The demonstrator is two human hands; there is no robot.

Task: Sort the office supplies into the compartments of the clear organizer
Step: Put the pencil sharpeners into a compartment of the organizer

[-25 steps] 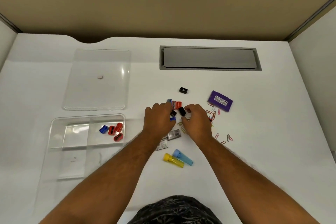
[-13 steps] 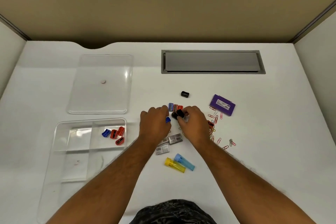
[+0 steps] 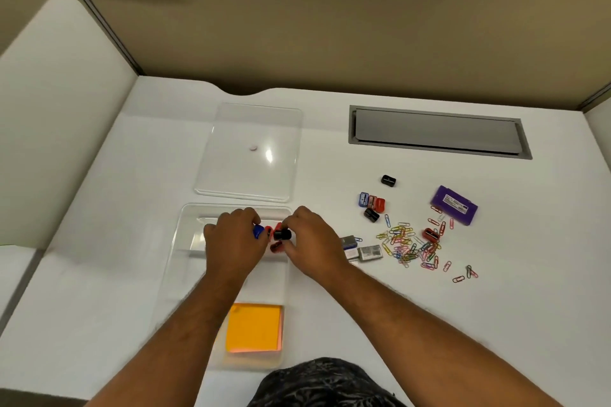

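Both hands hold sharpeners over organizer (image 3: pixel 178 241).

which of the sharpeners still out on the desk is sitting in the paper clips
The red sharpener at the right edge of the paper clips. The black, blue and other red ones lie farther back, clear of the pile.

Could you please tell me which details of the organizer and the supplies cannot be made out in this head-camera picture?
- Clear organizer: the forearms cover its middle compartments.
- Left hand: hides most of the blue sharpener it grips.
- Right hand: pinches a black sharpener; the red sharpeners beneath are partly covered, so no count.
- Purple box: label too small to read.
- Paper clips: tangled, too small to count.
- Orange sticky notes: glare blurs the near edge.
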